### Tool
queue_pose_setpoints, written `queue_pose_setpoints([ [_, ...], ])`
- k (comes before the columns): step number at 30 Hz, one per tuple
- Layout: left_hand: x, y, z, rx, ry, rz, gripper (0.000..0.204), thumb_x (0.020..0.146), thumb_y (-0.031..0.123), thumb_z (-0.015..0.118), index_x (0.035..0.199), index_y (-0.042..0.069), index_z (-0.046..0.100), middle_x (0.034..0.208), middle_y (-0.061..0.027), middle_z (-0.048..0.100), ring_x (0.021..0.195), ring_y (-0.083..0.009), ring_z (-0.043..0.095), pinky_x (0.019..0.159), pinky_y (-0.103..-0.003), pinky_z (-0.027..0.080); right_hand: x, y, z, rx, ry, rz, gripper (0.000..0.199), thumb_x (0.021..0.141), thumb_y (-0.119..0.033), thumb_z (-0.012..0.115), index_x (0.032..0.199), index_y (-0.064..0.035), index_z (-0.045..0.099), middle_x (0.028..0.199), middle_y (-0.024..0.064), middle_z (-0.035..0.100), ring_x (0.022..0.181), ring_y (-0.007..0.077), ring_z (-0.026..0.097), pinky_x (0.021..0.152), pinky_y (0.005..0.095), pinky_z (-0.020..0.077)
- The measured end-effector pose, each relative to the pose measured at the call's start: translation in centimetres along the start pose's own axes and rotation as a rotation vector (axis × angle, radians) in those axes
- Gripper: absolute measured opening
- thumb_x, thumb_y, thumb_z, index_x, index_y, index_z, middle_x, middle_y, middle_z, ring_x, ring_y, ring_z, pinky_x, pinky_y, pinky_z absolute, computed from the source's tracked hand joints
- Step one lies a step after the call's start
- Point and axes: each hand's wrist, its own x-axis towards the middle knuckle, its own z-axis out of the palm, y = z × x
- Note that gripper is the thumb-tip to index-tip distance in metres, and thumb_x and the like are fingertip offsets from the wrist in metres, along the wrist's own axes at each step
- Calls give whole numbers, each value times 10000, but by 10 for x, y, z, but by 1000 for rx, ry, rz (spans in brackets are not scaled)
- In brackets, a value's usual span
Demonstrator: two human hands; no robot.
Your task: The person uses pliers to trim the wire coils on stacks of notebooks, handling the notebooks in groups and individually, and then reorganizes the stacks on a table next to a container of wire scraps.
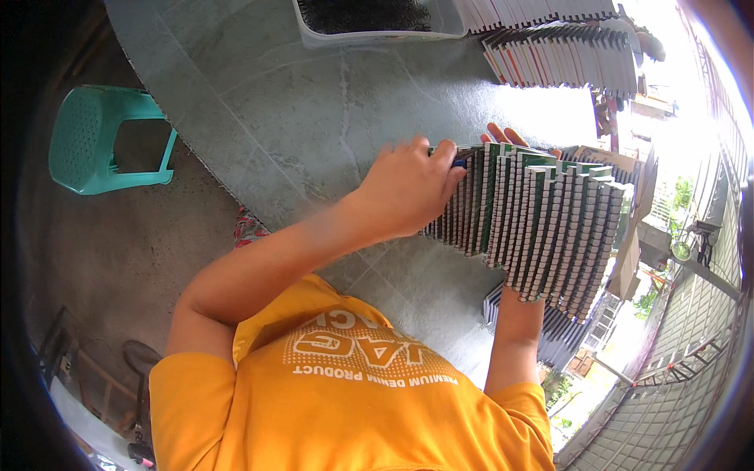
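Note:
A thick row of ring-bound notebooks [550, 220] stands on edge in front of me at the right, with pale and dark bindings facing me and green edges on top. My left hand [412, 188] is closed round the left end of the row, its thumb on the near side by a small blue bit. My right hand [506, 136] reaches behind the notebooks and holds them from the far side. Only its fingertips show above the top edge; the palm is hidden.
A white tub [377, 35] of small black pieces sits at the table's far side. Stacks of bound books [561, 59] stand at the far right, and more notebooks [554, 334] lie near my right forearm. A green plastic stool [102, 141] is left of the grey table [275, 102].

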Motion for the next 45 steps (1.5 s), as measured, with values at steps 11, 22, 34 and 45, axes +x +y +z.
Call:
queue_pose_setpoints([
  [11, 9, 9, -17, -1305, -595, -583, 384, 927, 310, 350, 966, -20, 543, 782, -155, 600, 637, -240, 610, 586, -344, 503, -3, 4, 44, -70, 361, -41, 782, 833, -667, 178, 1309, -82, 384, 1401, 175, 271, 1318, 287, 231, 1049, 521, 263],
  [22, -7, 27, -3, -123, -151, -82, 273, 914, 268, 437, 949, 2, 490, 923, -185, 581, 788, -312, 603, 681, -430, 460, -4, 3, 29, 33, 220, -35, 784, 822, -667, 234, 1332, -82, 345, 1413, 179, 238, 1328, 293, 205, 1055, 519, 245],
  [34, 4, 13, -19, -1351, -602, -580, 414, 921, 350, 366, 1032, -19, 518, 872, -162, 594, 760, -274, 623, 693, -368, 498, -13, -30, 50, -131, 216, -88, 647, 873, -584, 260, 1276, -105, 423, 1401, 172, 258, 1318, 286, 231, 1036, 529, 286],
  [45, -1, 12, -18, -1518, -635, -565, 412, 926, 345, 360, 1027, -28, 504, 874, -176, 586, 748, -286, 627, 677, -387, 513, -15, -33, 44, -247, 103, -66, 627, 890, -565, 190, 1168, -99, 503, 1392, 169, 265, 1321, 278, 220, 1036, 522, 294],
])
